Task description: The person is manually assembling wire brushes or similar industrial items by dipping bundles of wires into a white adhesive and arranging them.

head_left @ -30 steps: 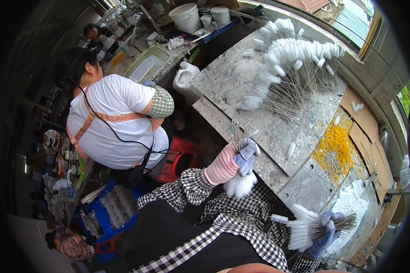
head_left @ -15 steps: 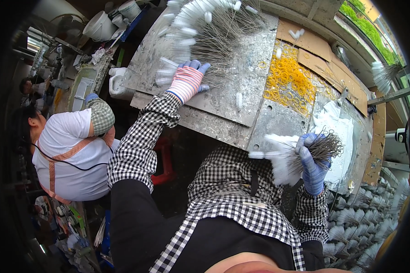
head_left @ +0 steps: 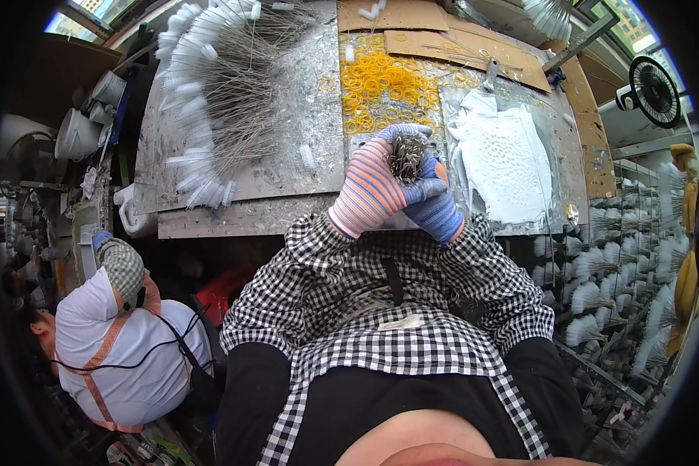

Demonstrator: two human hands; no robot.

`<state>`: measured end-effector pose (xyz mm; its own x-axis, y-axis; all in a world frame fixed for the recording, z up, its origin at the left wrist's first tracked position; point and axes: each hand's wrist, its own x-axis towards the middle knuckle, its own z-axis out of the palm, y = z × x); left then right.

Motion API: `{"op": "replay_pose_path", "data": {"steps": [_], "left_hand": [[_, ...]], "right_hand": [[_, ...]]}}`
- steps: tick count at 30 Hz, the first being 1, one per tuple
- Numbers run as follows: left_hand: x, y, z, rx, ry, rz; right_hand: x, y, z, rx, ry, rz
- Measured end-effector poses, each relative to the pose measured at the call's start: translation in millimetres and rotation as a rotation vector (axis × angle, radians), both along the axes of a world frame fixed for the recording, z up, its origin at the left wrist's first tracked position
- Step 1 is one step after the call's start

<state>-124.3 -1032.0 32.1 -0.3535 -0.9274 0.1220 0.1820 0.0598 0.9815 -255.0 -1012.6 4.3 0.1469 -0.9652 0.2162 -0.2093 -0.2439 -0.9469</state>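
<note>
Currently, left hand (head_left: 367, 184) and right hand (head_left: 437, 208) cupping wire bundle (head_left: 407, 161) between them, fingers (head_left: 423, 191) curling closed round it, bundle standing end-up by table's (head_left: 312, 116) near edge. Seemingly squaring it up; next move calling for steady two-handed grip. Yellow bands (head_left: 388, 85) lying beyond.

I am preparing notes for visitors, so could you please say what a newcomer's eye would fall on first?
Probably the bright yellow rings, heaped near the middle of the grey table. Left of them spreads a large fan of white-bristled wire brushes. On their near side, the gloved left hand and right hand clasp a bundle of wires.
</note>
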Motion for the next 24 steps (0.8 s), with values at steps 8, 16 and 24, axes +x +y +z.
{"op": "replay_pose_path", "data": {"steps": [8,16,24], "left_hand": [[-14.2,-6.2,-22.0,-0.154,0.103,0.065],[-27.5,-9.7,13.3,-0.384,0.032,-0.047],[-18.7,-9.6,13.8,-0.11,0.242,-0.024]], "right_hand": [[-73.0,-4.1,50.1,-0.313,0.915,0.206],[-8.0,-37.4,133.9,-0.834,0.851,0.346],[14.0,-45.4,115.5,-0.691,0.672,0.508]]}}
